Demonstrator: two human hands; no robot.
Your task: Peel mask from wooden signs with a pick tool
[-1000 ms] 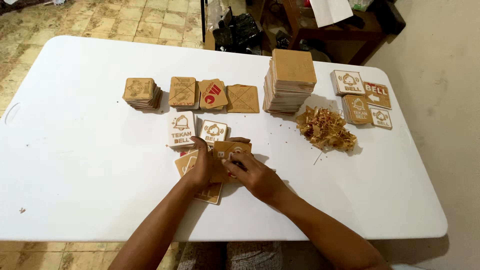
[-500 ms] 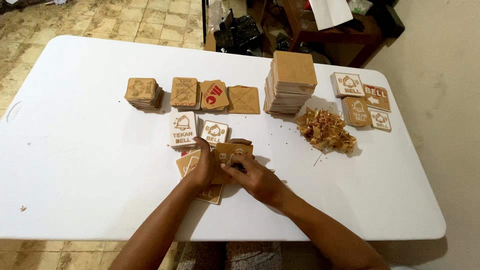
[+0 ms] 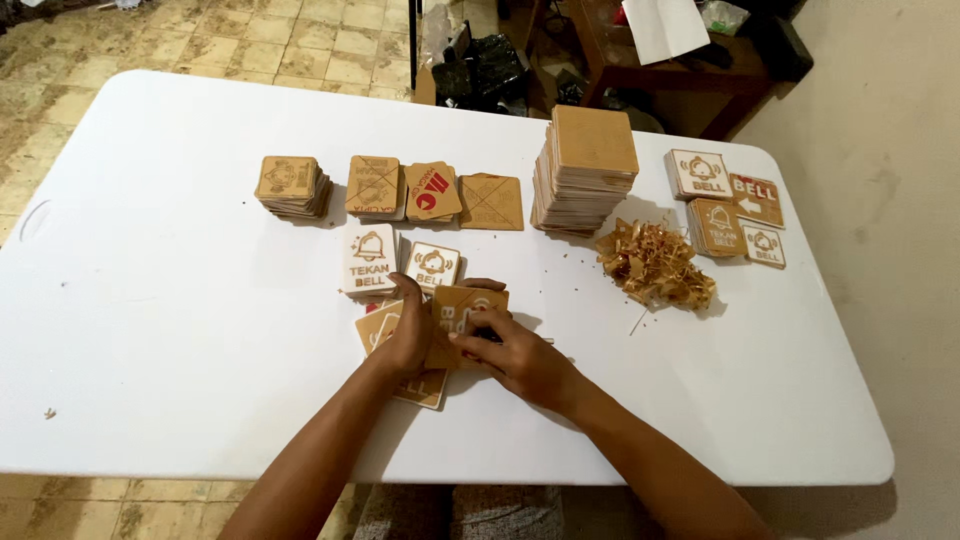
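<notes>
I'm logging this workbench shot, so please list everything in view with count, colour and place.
table: one, white, fills the view
tall plaque stack: one, plain brown, centre back
low plaque stacks: about four, brown, one with a red mark, back left row
bell plaques: two, white-faced with brown engraving, just beyond the hands
finished signs: about five, brown and white, back right
scrap pile: one, tan shavings, right of centre
held plaque: one, brown, engraved, between both hands
plaques underneath: a few, brown, under the hands
dark furniture and bags: behind the table
tiled floor: beige, upper left
left hand: fingers on the held plaque's left edge
right hand: fingers on its face
</notes>
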